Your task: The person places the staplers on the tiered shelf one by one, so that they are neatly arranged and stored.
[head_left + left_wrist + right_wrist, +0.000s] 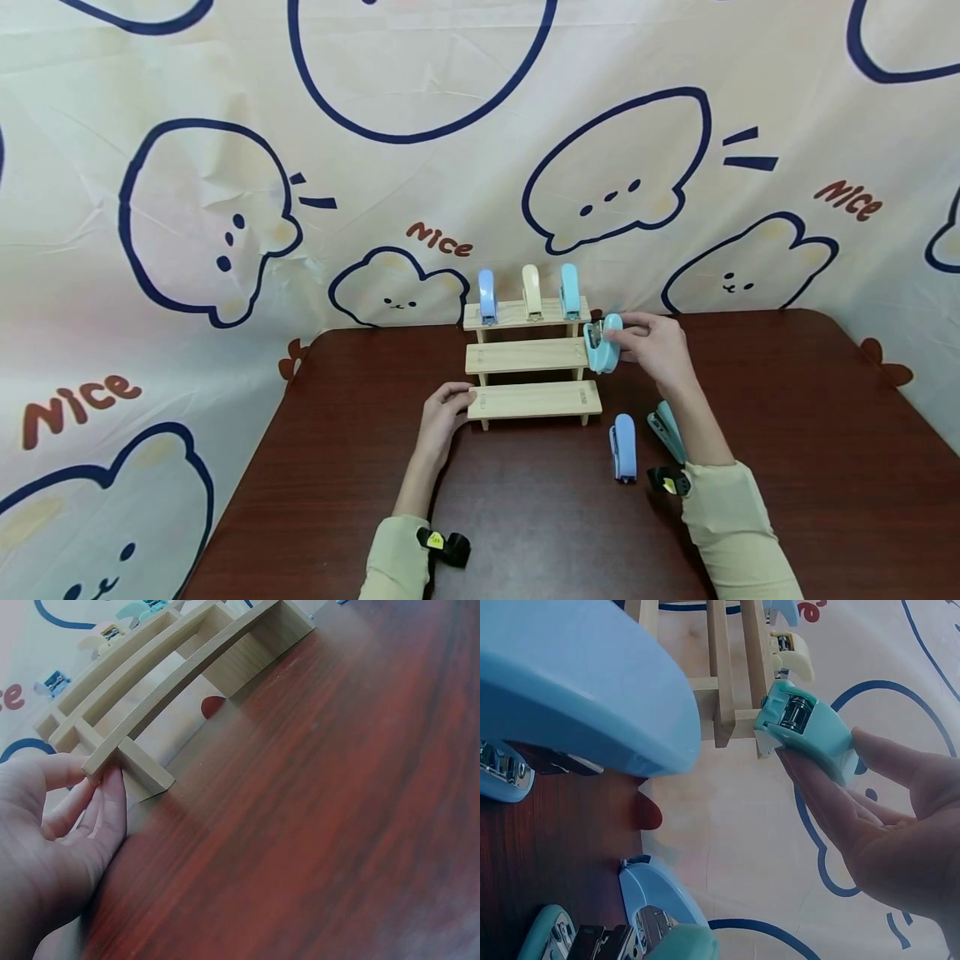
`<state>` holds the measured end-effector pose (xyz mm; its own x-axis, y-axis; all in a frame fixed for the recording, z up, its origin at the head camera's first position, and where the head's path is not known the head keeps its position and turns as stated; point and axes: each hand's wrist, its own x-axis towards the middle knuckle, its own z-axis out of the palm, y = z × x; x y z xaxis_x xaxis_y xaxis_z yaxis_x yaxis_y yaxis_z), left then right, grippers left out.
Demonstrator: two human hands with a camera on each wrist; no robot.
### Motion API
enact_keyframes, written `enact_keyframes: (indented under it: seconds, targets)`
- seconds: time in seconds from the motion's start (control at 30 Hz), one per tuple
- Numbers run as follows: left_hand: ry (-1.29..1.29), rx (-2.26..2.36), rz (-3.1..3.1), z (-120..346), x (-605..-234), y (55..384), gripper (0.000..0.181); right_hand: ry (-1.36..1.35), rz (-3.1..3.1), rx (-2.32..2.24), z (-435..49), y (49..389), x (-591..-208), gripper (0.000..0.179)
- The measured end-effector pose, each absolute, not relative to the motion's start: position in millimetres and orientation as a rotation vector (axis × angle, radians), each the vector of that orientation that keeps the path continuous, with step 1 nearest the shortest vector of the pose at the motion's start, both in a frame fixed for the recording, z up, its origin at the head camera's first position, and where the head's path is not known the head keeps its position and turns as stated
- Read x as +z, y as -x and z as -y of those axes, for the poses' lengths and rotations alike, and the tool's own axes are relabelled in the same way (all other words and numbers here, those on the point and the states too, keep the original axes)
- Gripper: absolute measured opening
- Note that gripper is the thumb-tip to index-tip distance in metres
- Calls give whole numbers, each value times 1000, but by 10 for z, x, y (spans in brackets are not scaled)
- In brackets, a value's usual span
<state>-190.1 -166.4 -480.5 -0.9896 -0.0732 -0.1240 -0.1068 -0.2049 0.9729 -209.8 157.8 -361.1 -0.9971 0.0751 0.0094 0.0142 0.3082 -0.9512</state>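
Observation:
My right hand [652, 346] pinches a teal stapler [606, 348] beside the right end of the middle step of a three-step wooden stand [525, 357]. The stapler is tilted nearly upright. Thumb and fingers of my left hand [444, 414] grip the left end of the stand's lowest step; in the left wrist view that hand [67, 832] holds the step's corner [101, 761]. Along the top step stand a blue stapler [487, 297], a cream stapler [532, 292] and a teal stapler [570, 290], side by side.
On the dark wooden table [540, 533] a blue stapler [623, 448] lies right of the stand's front, and another teal stapler [667, 432] lies partly beside the right forearm. A cloth printed with cartoon bears [405, 192] hangs behind the table.

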Motion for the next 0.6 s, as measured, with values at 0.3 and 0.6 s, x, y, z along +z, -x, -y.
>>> enact_keyframes:
  seconds: [0.3,0.6]
  targets:
    - [207,2412,-1973,1663,-4821,1916,27,88,2527,1765,-1567,2145,-3646,47]
    - [228,2407,-1976,1662,-4808,1904,22,88,2536,1726,-1514,2153,-3663,47]
